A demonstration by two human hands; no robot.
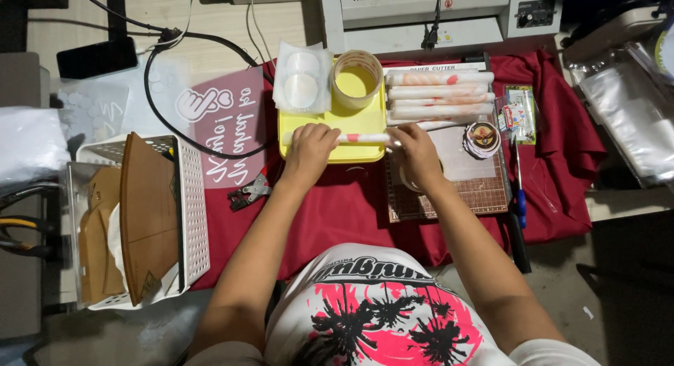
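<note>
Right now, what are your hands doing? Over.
Left hand and right hand grip a rolled white sheet at its ends. Above yellow tray. Nothing blocking.

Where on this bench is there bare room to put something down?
The red cloth lies bare in front of the yellow tray, between the pliers and the cutting mat. Behind the left hand and right hand it is crowded: tape roll, stacked rolls, round stickers.

Both forearms reach forward, left hand and right hand curled palm-down.
</note>
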